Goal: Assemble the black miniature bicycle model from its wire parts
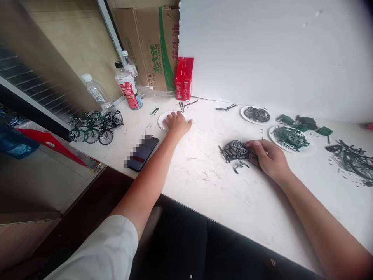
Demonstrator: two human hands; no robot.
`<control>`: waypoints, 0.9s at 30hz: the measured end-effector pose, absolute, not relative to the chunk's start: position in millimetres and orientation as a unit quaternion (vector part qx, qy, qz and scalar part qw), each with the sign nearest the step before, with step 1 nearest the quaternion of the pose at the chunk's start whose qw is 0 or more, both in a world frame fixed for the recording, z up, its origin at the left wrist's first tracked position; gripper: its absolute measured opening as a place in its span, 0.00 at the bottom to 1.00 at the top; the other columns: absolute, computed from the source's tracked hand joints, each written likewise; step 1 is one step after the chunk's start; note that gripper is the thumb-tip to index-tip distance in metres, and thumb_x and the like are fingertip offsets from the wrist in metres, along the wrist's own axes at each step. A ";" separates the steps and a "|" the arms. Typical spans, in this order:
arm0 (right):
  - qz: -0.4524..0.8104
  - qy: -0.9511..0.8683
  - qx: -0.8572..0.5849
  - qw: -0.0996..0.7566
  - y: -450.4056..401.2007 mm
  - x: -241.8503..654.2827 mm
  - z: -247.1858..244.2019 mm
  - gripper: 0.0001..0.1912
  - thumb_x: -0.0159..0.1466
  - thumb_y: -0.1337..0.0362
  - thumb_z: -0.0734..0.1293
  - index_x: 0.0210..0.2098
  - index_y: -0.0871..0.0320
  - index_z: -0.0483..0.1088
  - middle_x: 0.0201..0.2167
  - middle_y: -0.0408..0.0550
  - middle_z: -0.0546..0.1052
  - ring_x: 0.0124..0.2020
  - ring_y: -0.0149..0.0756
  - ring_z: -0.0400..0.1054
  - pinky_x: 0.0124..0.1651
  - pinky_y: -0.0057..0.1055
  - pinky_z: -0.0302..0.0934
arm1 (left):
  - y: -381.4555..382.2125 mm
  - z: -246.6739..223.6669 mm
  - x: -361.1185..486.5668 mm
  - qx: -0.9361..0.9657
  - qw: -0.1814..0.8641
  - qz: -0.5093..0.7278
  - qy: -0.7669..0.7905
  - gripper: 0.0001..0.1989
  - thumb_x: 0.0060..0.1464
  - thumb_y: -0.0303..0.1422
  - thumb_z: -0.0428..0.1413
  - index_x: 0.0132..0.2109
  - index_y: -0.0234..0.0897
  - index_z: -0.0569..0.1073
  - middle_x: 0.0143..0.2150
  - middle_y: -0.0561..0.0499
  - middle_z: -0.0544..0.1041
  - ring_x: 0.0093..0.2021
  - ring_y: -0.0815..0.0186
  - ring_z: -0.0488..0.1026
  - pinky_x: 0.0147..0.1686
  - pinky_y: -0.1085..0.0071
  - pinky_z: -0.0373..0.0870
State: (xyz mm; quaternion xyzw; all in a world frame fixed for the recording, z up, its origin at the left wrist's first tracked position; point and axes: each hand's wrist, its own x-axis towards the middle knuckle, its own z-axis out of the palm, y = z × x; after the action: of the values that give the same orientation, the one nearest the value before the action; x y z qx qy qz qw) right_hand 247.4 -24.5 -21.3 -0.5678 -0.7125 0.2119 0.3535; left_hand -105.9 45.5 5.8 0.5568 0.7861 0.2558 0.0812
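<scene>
My right hand (269, 157) is closed on a black model bicycle (239, 148), thumb on top, just over the white table. One spoked wheel faces up, and silvery handlebar-like parts stick out toward me; the end inside my grip is hidden. My left hand (178, 126) reaches out over a small white plate (163, 121), its thumb out to the side and its fingers apart, tips down at the plate. What lies under those fingers cannot be seen. Beyond the plate are thin dark parts (189, 104), and left of it a small green part (154, 111).
Finished-looking model bicycles (94, 128) stand at the left, near a phone (143, 153) and plastic bottles (129, 87). A plate of wheels (258, 114), a plate of green frames (291, 138) and a dark pile of parts (354, 161) lie to the right. A red packet (184, 79) stands behind.
</scene>
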 end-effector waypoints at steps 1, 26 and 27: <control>0.211 -0.712 -0.568 0.354 -24.4 247.6 -21.3 0.24 0.74 0.42 0.59 0.40 0.52 0.78 0.49 0.53 0.83 0.51 0.47 0.75 0.60 0.42 0.65 | 46.5 8.4 -110.5 0.553 0.075 0.269 0.785 0.30 0.58 0.48 0.63 0.61 0.36 0.69 0.67 0.26 0.68 0.70 0.30 0.59 0.67 0.32 0.51; 0.115 -0.733 -0.532 0.408 -31.7 240.8 -9.6 0.26 0.77 0.43 0.53 0.42 0.49 0.76 0.51 0.52 0.82 0.57 0.51 0.74 0.68 0.55 0.60 | 55.5 19.1 -105.6 0.576 0.148 0.457 0.662 0.15 0.63 0.27 0.57 0.56 0.38 0.70 0.61 0.40 0.75 0.60 0.56 0.74 0.63 0.60 0.69; 0.113 -0.727 -0.533 0.418 -34.5 239.6 -6.2 0.26 0.77 0.43 0.53 0.45 0.49 0.76 0.53 0.52 0.82 0.58 0.52 0.74 0.68 0.56 0.60 | 51.9 19.9 -96.4 0.596 0.144 0.479 0.628 0.14 0.64 0.27 0.57 0.55 0.39 0.69 0.58 0.41 0.77 0.59 0.57 0.75 0.61 0.60 0.70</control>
State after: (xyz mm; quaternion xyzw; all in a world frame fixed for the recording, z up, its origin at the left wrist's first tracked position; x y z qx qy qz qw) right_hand 239.6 -34.5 -6.2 -0.5326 -0.7273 0.1127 0.4179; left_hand -96.4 51.9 19.9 0.5960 0.6279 0.4795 0.1436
